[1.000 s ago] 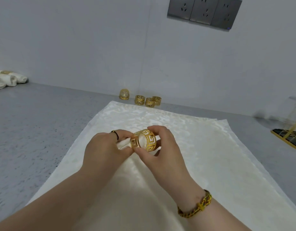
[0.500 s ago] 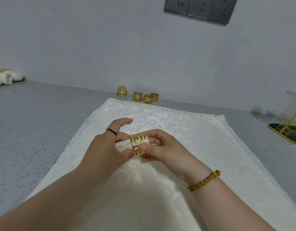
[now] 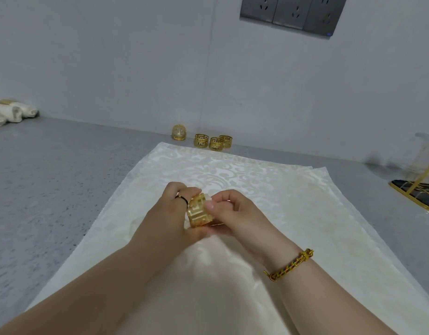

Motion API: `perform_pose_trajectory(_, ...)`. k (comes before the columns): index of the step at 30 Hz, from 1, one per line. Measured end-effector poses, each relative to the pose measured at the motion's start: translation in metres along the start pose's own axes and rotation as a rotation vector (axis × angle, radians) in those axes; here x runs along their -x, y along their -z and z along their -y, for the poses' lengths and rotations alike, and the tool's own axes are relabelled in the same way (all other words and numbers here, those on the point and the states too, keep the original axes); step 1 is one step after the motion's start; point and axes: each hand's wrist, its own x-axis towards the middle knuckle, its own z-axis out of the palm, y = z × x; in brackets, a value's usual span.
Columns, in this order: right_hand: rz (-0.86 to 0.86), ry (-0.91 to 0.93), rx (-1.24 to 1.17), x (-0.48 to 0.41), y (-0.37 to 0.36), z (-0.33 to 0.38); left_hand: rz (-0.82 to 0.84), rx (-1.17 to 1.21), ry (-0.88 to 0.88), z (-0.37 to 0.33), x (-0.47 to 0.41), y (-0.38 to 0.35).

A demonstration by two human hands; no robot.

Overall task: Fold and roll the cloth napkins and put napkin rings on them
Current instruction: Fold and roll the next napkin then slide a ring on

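Centre frame: my left hand (image 3: 165, 213) curls round the stiff, light napkin ring (image 3: 199, 211); my right hand (image 3: 235, 213) pinches the soft, slippery napkin (image 3: 216, 267) at its mouth — I'd grip there.

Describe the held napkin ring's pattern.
The napkin ring is gold with Greek-key cutouts; head view.

left hand (image 3: 165, 213) fingers have closed onto the napkin ring (image 3: 199, 210).

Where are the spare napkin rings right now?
In the head view, the spare rings stand centre-back by the wall, just past the far edge of the cloth.
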Motion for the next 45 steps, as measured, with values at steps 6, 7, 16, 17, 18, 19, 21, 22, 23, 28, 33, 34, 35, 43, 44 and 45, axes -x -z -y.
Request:
perform_pose_trajectory(6, 0.060, -0.118, -0.062, -0.002, 0.004, 0.003, 0.008, -0.048, -0.074, 0.003, 0.000, 0.000)
perform_pose_trajectory(7, 0.053, -0.109, -0.024, -0.002, 0.003, 0.002, 0.019, -0.059, -0.080, 0.002, -0.001, 0.000)
perform_pose_trajectory(16, -0.082, -0.002, 0.043, -0.005, 0.004, 0.003, -0.030, -0.257, -0.061, -0.001, -0.002, 0.008)
perform_pose_trajectory(17, -0.078, -0.014, 0.016, -0.004, 0.008, 0.007, -0.023, -0.282, -0.049, -0.001, -0.002, 0.011)
perform_pose_trajectory(18, -0.074, -0.027, -0.008, -0.004, 0.014, 0.008, -0.014, -0.295, -0.033, 0.001, -0.002, 0.013)
perform_pose_trajectory(19, -0.067, -0.040, -0.034, -0.004, 0.018, 0.009, -0.011, -0.300, -0.018, 0.001, -0.002, 0.015)
perform_pose_trajectory(21, -0.043, -0.079, -0.079, -0.004, 0.026, 0.009, -0.002, -0.298, 0.008, 0.001, -0.001, 0.017)
perform_pose_trajectory(22, -0.019, -0.101, -0.094, -0.005, 0.027, 0.008, 0.008, -0.301, 0.018, 0.000, -0.001, 0.017)
perform_pose_trajectory(23, 0.011, -0.120, -0.107, -0.004, 0.026, 0.007, 0.016, -0.306, 0.028, -0.001, 0.000, 0.017)
perform_pose_trajectory(28, 0.019, 0.053, 0.329, -0.001, 0.022, 0.005, 0.034, -0.348, 0.057, 0.001, 0.001, 0.016)
perform_pose_trajectory(33, 0.078, 0.444, 1.004, 0.000, 0.012, -0.005, 0.181, -0.357, 0.073, 0.002, -0.002, 0.016)
perform_pose_trajectory(34, 0.071, 0.446, 1.017, -0.001, 0.011, -0.006, 0.207, -0.350, 0.089, 0.003, -0.002, 0.020)
perform_pose_trajectory(35, 0.060, 0.441, 1.003, -0.001, 0.013, -0.007, 0.233, -0.345, 0.110, 0.004, -0.001, 0.024)
perform_pose_trajectory(43, 0.075, 0.401, 0.977, 0.001, 0.019, -0.004, 0.178, -0.372, 0.120, 0.018, 0.002, 0.037)
perform_pose_trajectory(44, 0.076, 0.392, 0.977, 0.002, 0.020, -0.003, 0.166, -0.377, 0.102, 0.017, 0.003, 0.035)
perform_pose_trajectory(45, 0.081, 0.385, 0.976, 0.002, 0.020, -0.002, 0.168, -0.351, 0.092, 0.018, 0.003, 0.034)
